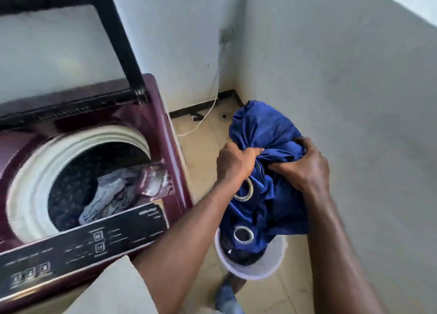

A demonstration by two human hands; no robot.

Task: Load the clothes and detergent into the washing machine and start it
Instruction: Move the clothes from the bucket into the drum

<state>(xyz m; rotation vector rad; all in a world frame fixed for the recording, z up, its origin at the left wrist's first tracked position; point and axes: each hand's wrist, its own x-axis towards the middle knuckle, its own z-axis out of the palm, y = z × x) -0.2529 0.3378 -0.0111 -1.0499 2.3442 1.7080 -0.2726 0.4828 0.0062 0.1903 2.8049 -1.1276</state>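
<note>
One maroon top-loading washing machine (165,134), one white plastic laundry basket (250,270), one bundled blue eyelet curtain (264,129), two bare hands.

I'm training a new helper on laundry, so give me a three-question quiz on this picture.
1. True or false: the washer lid is closed.
2. What do both hands grip? A) towel B) blue curtain C) bottle
3. What stands on the floor under the curtain?

Key: 1 false, the lid is up. 2 B; left hand and right hand bunch it. 3 A white basket.
</note>
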